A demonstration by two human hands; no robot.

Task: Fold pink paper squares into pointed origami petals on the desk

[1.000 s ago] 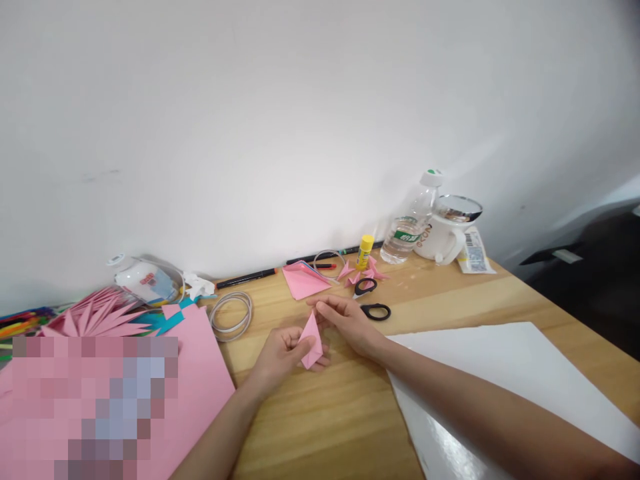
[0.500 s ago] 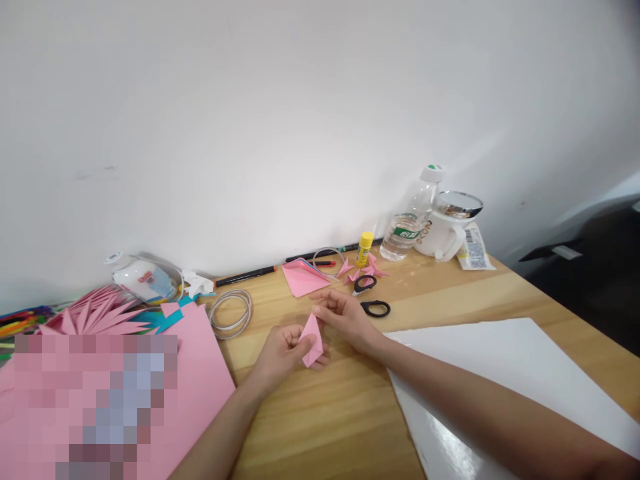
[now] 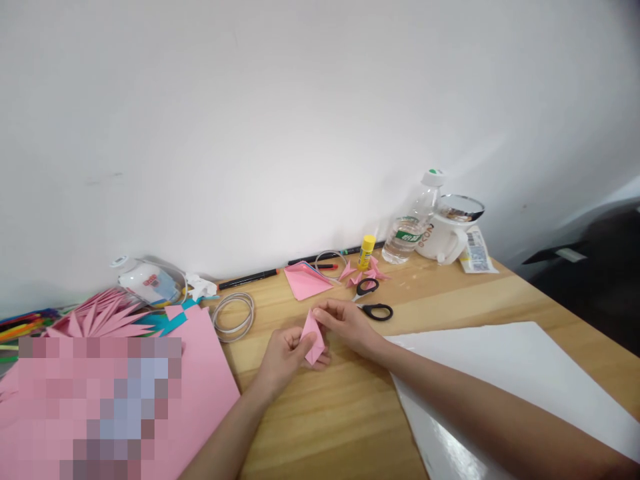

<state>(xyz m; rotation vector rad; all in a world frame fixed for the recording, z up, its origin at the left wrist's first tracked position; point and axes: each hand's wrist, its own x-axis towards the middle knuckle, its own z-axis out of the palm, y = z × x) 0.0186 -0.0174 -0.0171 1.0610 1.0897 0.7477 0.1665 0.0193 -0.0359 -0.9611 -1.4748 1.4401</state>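
Note:
A small folded pink origami paper (image 3: 313, 343) is held between my hands above the wooden table. My left hand (image 3: 287, 353) pinches its lower part, thumb on the front and fingers behind. My right hand (image 3: 345, 323) grips the narrow upper tip between thumb and fingers. Just beyond my right hand lie black-handled scissors (image 3: 377, 311), their blades partly hidden. Behind the hands rests a pile of pink paper squares (image 3: 307, 281). Small folded pink pieces (image 3: 373, 272) lie around a yellow glue stick (image 3: 367, 252).
A water bottle (image 3: 405, 233) and white mug (image 3: 440, 237) stand against the wall. A white board (image 3: 480, 360) lies under my right forearm. At left are a large pink sheet (image 3: 205, 387), a fanned pink paper piece (image 3: 100, 317), a white bottle (image 3: 150, 283) and a coiled band (image 3: 234, 317).
The view has shifted slightly, so everything sits a little lower and farther right. My right hand's fingers have closed in more at the paper's tip; both hands keep their hold.

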